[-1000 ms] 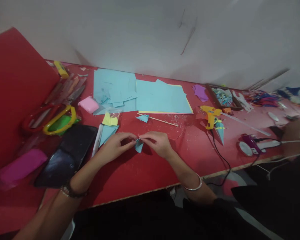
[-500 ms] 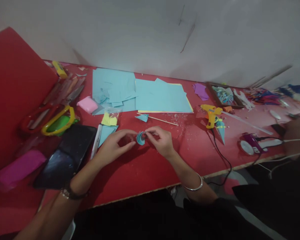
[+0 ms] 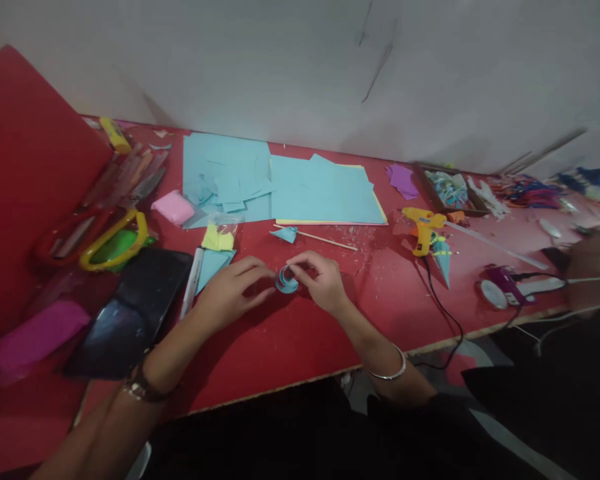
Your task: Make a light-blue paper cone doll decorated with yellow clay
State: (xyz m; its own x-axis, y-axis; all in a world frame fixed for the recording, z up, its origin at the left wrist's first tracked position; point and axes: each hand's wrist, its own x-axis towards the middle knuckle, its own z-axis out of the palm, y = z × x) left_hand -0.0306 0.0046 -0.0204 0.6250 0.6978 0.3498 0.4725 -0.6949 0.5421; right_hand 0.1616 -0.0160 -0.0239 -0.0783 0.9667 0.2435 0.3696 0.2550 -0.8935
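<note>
A small coiled strip of light blue paper (image 3: 287, 285) hangs in loose rings just above the red tabletop. My right hand (image 3: 323, 283) pinches its upper right edge between thumb and fingertips. On the other side, my left hand (image 3: 235, 292) has its thumb and fingers apart, tips right beside the coil; whether they touch it I cannot tell. Just beyond the hands lies a thin wooden stick (image 3: 325, 240) with a folded blue paper piece (image 3: 286, 234) at its left end. A white marker (image 3: 192, 283) and blue paper pieces (image 3: 214, 265) are by my left hand.
Blue sheets (image 3: 325, 190) lie along the wall. To the left are a black phone-like slab (image 3: 130, 313), yellow-handled scissors (image 3: 143, 233) and a pink packet (image 3: 174, 208). A yellow glue gun (image 3: 423, 230) with its cord stands right, near a scrap tray (image 3: 475, 203). Another person's arm (image 3: 593, 267) shows far right.
The blue paper coil has loosened into wider, more open rings and shifted slightly right. My left hand has moved a little right with it; my right hand keeps its pinch.
</note>
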